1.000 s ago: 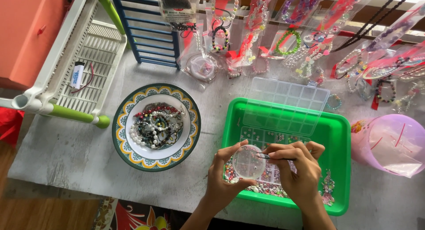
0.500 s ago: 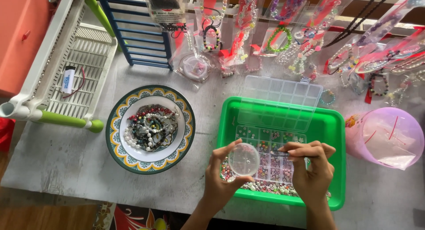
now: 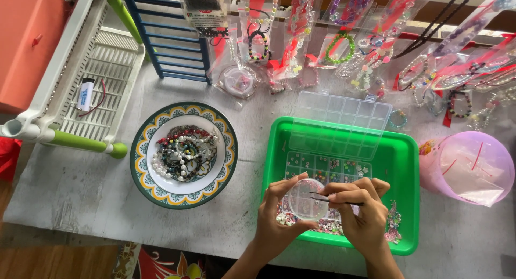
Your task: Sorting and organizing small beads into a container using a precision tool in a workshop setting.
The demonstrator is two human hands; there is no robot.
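Note:
My left hand (image 3: 277, 220) holds a small clear round dish (image 3: 304, 199) over the near part of the green tray (image 3: 409, 166). My right hand (image 3: 359, 214) grips thin metal tweezers (image 3: 324, 199), and their tip reaches over the dish. Under both hands lies a clear compartment box (image 3: 328, 169) filled with small coloured beads, its lid (image 3: 339, 123) standing open at the far side. Loose beads (image 3: 395, 225) lie scattered in the tray's near right corner.
A patterned plate (image 3: 148, 150) piled with bead bracelets sits to the left. A white and green rack (image 3: 80, 85) with a small battery stands at far left. Bagged bracelets (image 3: 349, 48) hang along the back. A pink tub (image 3: 467, 166) with a plastic bag stands at right.
My right hand has moved left, bringing the tweezers' tip from over the bead box to over the dish. My left hand has lowered the dish a little.

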